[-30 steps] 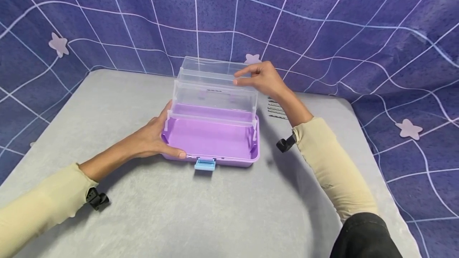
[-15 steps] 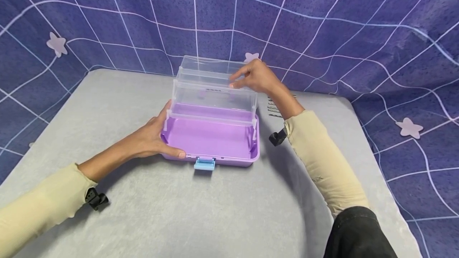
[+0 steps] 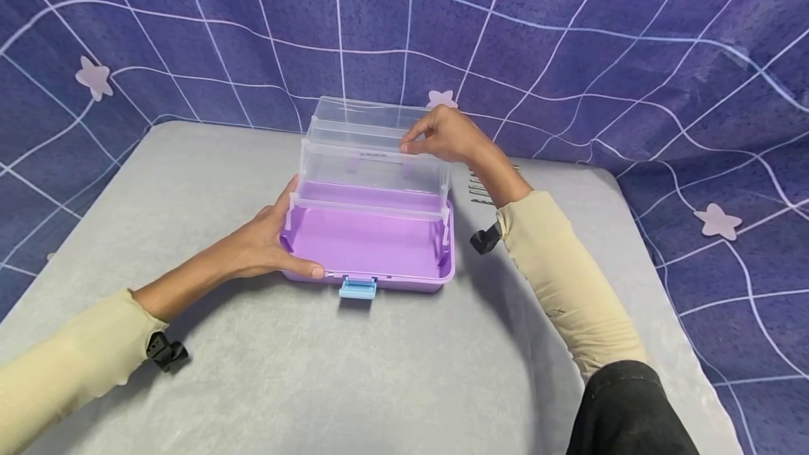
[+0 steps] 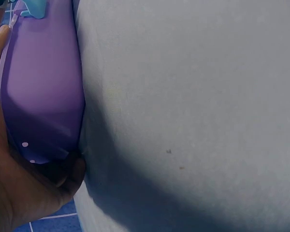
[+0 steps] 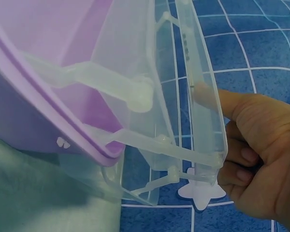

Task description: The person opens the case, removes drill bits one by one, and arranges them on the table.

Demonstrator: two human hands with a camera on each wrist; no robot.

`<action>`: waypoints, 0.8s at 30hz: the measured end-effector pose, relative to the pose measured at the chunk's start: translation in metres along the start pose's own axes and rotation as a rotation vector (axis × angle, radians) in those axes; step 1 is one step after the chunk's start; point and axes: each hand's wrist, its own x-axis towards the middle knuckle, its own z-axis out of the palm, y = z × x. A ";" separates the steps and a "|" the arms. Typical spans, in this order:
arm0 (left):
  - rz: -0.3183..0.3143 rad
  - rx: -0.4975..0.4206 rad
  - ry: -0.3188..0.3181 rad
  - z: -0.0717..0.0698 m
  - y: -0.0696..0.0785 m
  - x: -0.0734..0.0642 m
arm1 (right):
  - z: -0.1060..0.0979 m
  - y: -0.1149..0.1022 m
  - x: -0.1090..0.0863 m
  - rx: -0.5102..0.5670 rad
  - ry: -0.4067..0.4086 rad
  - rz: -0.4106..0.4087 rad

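A purple toolbox (image 3: 354, 244) with clear cantilever trays raised at its back stands on the table, its blue latch (image 3: 357, 288) hanging at the front. My left hand (image 3: 265, 237) grips its left end, thumb on the front rim; in the left wrist view curled fingers reach round the lower corner. A dark drill bit (image 3: 374, 155) lies in a raised clear tray (image 3: 329, 149). My right hand (image 3: 447, 133) reaches over that tray, thumb and index finger close together. In the right wrist view a fingertip (image 5: 203, 94) overlaps the bit's shank end; I cannot tell whether it is pinched.
Several more drill bits (image 3: 478, 192) lie in a row on the grey table (image 3: 404, 371), right of the toolbox and partly behind my right forearm. A purple-blue cloth (image 3: 556, 34) with a line grid and stars hangs behind and around the table.
My right hand has moved slightly left and down onto the raised tray, and its thumb and index finger have drawn closer together. My left hand keeps its grip on the toolbox.
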 end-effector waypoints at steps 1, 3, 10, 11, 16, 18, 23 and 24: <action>-0.002 0.000 -0.001 0.000 0.000 0.000 | 0.000 -0.001 0.000 -0.006 -0.007 0.004; -0.003 -0.008 -0.003 0.000 0.000 0.000 | 0.000 -0.002 0.000 -0.023 -0.016 0.014; 0.006 -0.008 0.004 0.001 -0.001 0.001 | 0.000 -0.004 0.001 -0.046 -0.025 0.043; 0.009 -0.012 0.004 0.001 -0.001 0.002 | 0.000 -0.004 0.001 -0.053 -0.024 0.048; 0.021 -0.032 0.002 0.000 0.000 0.002 | 0.000 -0.007 0.000 -0.098 -0.014 0.057; 0.022 -0.030 0.003 0.000 0.000 0.002 | 0.001 -0.007 -0.001 -0.109 -0.003 0.053; 0.012 -0.018 0.002 -0.001 0.000 0.002 | 0.004 -0.005 -0.006 -0.082 0.033 0.004; 0.007 -0.016 0.001 -0.001 0.000 0.001 | 0.004 -0.004 -0.008 -0.053 0.040 -0.012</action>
